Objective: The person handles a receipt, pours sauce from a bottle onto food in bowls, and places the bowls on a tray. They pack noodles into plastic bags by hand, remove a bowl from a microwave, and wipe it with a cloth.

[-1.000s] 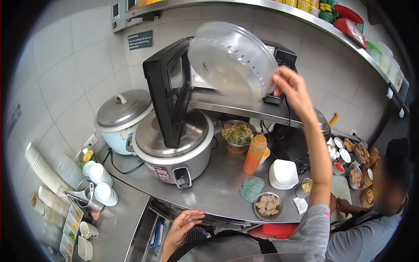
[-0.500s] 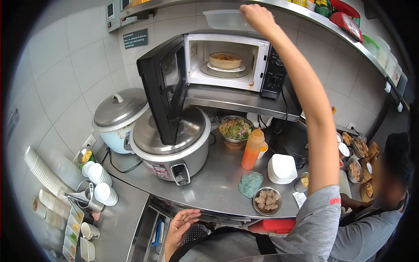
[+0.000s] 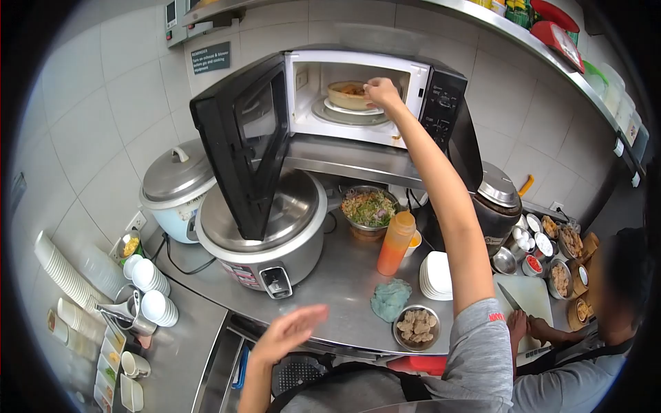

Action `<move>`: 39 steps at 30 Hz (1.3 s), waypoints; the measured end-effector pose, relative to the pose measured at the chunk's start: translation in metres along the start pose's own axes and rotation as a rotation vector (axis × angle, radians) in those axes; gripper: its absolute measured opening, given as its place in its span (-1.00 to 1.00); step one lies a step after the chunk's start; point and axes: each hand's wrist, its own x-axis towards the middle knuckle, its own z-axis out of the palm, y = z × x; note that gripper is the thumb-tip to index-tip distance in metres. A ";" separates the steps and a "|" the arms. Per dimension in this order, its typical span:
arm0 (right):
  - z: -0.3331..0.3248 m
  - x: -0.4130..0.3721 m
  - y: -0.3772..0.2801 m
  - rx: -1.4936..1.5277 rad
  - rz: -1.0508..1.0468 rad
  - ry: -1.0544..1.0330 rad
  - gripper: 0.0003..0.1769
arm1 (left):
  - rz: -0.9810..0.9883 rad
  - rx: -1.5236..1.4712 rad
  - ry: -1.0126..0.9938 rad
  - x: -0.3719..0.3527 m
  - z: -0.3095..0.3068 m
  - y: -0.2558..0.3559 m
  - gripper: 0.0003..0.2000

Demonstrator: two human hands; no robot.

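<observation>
My right hand [image 3: 382, 94] reaches into the open microwave [image 3: 358, 165], its fingers closed at the right rim of a beige bowl [image 3: 344, 100] with brownish food in it. Under the bowl lies a white plate [image 3: 337, 110], on the glass turntable [image 3: 351, 119]. The black microwave door [image 3: 241, 138] hangs open to the left, above a large rice cooker [image 3: 265, 255]. My left hand [image 3: 292, 334] is raised over the counter's front edge, slightly blurred, fingers stretched out and holding nothing. On top of the microwave a faint translucent lid or tub [image 3: 372, 38] is visible.
A sauce bottle [image 3: 396, 244], green cloth [image 3: 391, 300], bowl of meat pieces [image 3: 417, 327], white dishes [image 3: 436, 275] and salad bowl [image 3: 370, 210] stand on the counter. Cup stacks [image 3: 158, 306] are at left. A co-worker [image 3: 578, 365] stands at right by a cutting board [image 3: 533, 296] with a knife.
My right hand has come down from above the microwave, leaving the translucent piece on top, and reached inside to the bowl. My left hand has risen slightly. The view has shifted.
</observation>
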 end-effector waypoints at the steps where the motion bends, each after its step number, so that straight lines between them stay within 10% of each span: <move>1: 0.006 0.004 0.018 0.080 0.076 0.052 -0.50 | 0.055 0.057 -0.050 0.030 0.001 0.018 -0.48; 8: 0.029 0.039 0.065 0.632 0.320 0.289 -0.39 | 0.449 -0.143 0.432 0.290 -0.034 0.105 -0.52; 15: 0.040 0.096 0.116 0.687 0.430 0.298 -0.34 | 0.171 0.057 0.741 0.528 -0.165 0.101 -0.47; 31: 0.024 0.068 0.066 0.609 0.445 0.418 -0.47 | -0.144 -0.113 0.670 0.616 -0.260 0.080 -0.69; 35: 0.032 0.078 0.074 0.554 0.383 0.413 -0.50 | -0.020 -0.042 0.980 0.535 -0.173 0.115 -0.69; 39: 0.028 0.062 0.057 0.611 0.432 0.375 -0.51 | 0.197 -0.461 0.696 0.528 -0.190 0.117 -0.68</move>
